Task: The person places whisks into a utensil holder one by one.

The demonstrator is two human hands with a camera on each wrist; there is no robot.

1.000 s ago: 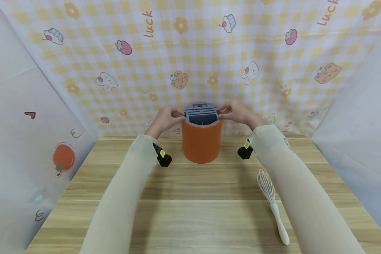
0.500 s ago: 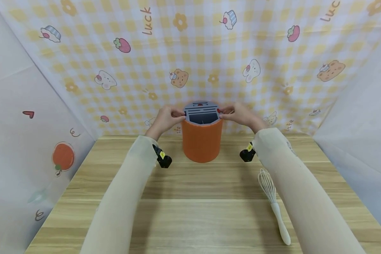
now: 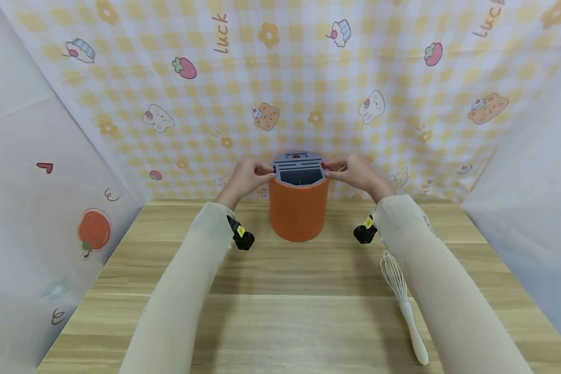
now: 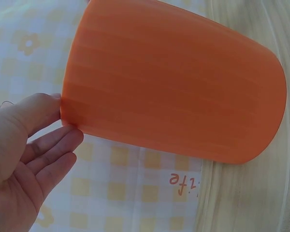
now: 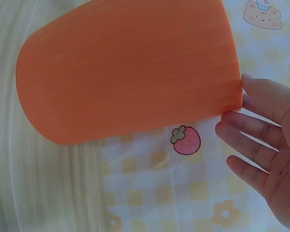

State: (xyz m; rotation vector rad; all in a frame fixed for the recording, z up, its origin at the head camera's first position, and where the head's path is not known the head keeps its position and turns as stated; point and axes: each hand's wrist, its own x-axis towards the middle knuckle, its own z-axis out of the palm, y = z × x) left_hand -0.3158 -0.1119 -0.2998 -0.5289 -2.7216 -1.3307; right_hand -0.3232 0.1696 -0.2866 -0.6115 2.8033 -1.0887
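Note:
An orange knife block (image 3: 297,213) with a grey slotted top (image 3: 299,161) stands upright at the back of the table. My left hand (image 3: 245,178) is at the left side of its upper rim, thumb and fingertips pinching the edge. Opposite it, my right hand (image 3: 355,174) pinches the right side of the rim in the same way. Both wrist views show the orange wall (image 4: 169,82) close up, with fingertips at its top edge; the grey top is hidden there. A dark rectangular opening lies in the front part of the grey top, narrow slots behind it.
A white whisk (image 3: 404,306) lies on the wooden table (image 3: 280,322) at the right, beside my right forearm. A checked cloth (image 3: 290,78) hangs right behind the block. White cloths (image 3: 533,171) close off both sides.
My right wrist has shifted slightly outward, its fingers still at the rim. The head view has shifted a little. The block and my left hand stay in place.

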